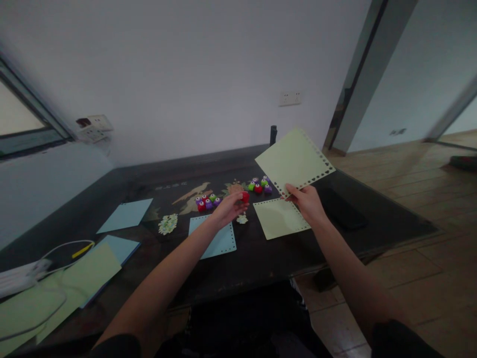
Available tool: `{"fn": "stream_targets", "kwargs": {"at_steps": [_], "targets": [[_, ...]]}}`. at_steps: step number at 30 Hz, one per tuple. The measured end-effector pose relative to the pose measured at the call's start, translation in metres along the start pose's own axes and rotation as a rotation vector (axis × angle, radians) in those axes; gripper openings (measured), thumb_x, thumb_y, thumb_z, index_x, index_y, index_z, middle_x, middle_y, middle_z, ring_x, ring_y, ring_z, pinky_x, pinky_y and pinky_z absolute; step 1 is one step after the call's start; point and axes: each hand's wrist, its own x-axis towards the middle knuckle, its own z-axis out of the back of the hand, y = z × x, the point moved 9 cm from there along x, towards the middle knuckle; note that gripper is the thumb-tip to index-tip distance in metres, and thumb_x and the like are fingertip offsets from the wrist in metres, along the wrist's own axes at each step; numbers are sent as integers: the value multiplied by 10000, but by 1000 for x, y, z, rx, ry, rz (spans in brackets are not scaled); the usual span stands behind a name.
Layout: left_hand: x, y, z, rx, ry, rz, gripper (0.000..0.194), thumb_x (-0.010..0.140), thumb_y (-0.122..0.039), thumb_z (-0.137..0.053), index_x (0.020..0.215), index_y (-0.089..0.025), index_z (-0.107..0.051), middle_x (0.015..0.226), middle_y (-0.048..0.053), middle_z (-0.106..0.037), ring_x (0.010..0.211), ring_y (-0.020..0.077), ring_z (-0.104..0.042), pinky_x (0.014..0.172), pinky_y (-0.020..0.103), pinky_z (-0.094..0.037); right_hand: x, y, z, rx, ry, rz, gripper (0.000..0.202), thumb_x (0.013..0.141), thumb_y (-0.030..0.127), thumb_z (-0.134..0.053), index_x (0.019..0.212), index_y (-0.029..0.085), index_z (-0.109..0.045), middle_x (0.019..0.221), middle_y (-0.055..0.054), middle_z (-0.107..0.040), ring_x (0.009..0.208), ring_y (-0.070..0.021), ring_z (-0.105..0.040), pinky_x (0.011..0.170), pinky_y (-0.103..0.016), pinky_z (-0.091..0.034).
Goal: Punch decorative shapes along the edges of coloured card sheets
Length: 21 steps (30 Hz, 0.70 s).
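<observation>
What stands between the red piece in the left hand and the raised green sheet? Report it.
Nothing visible blocks the gap between the red piece and the raised green sheet. Small colored pieces show there, but seem to sit beyond it, on the table.

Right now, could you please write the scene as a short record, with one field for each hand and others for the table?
Left hand: holds red piece
Right hand: holds raised green sheet, tilted, holes along two edges
Table: dark, with bird picture
Table front: blue sheet, partly hidden; lower green sheet
Farther back: two groups of coloured pieces
</observation>
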Motion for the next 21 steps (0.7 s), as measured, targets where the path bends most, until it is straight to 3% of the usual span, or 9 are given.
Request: {"fn": "stream_targets", "kwargs": {"at_steps": [5,11,15,21], "targets": [[46,-9,-4,154,-63,-56,68,774,-157,-643,837,-139,-628,725,25,-633,599,80,-573,566,199,-438,1,-15,22,50,-58,-56,300,505,311,-808,718,148,-674,703,-30,-709,538,-138,-613,486,-243,-514],[83,-12,0,225,-93,-65,33,792,-104,-615,759,-97,-617,592,11,-591,525,75,-532,526,195,-403,0,-18,24,12,-47,-37,302,528,353,-798,704,148,-664,690,-42,-705,542,-154,-618,508,-274,-521],[78,-15,5,219,-58,-63,90,796,-178,-646,803,-89,-633,664,38,-634,558,79,-561,565,201,-440,0,-17,23,-32,-42,-16,321,538,396,-786,696,149,-655,671,-49,-699,530,-167,-620,507,-291,-520],[33,-13,10,253,118,-14,194,827,-269,-621,875,-90,-681,865,118,-691,704,113,-626,691,229,-499,-1,-21,21,-27,-20,-9,309,546,383,-785,710,145,-676,687,-48,-709,552,-160,-626,495,-263,-516]]}}
